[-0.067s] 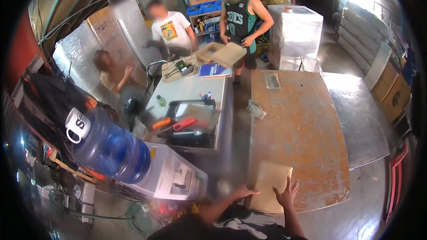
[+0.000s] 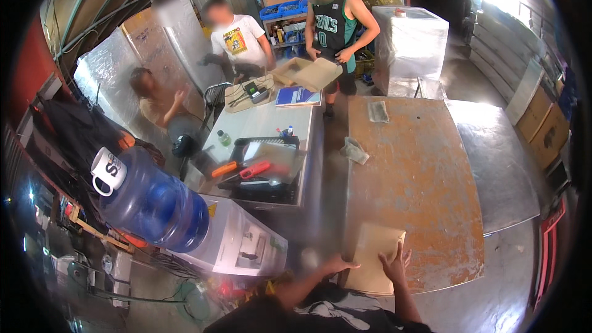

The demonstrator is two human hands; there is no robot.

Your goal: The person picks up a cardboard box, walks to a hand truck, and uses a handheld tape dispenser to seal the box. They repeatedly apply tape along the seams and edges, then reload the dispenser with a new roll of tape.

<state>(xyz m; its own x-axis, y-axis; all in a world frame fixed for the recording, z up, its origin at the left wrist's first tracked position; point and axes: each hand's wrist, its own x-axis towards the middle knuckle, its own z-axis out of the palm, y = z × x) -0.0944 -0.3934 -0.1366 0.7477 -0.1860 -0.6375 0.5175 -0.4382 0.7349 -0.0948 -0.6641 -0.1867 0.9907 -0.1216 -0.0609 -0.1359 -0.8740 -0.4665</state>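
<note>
A flat tan sheet or folder, apparently of paper or card (image 2: 372, 253), lies on the near left corner of the worn brown tabletop (image 2: 419, 179). At its left edge is my left hand (image 2: 337, 264), with the thumb stretched out against the sheet and the other fingers partly hidden. My right hand (image 2: 396, 263) rests along the right edge, fingers spread and pointing away from me. Neither hand visibly grips the sheet.
To the left stands a water dispenser (image 2: 246, 246) with a blue bottle (image 2: 163, 203) and white mug (image 2: 108, 171). Beyond, a white desk (image 2: 259, 124) bears tools and a black tray. Two people stand behind it; another sits at left. A metal sheet (image 2: 493, 166) lies right.
The tan sheet and my right hand have shifted very slightly. My left hand stays at the sheet's left edge.
</note>
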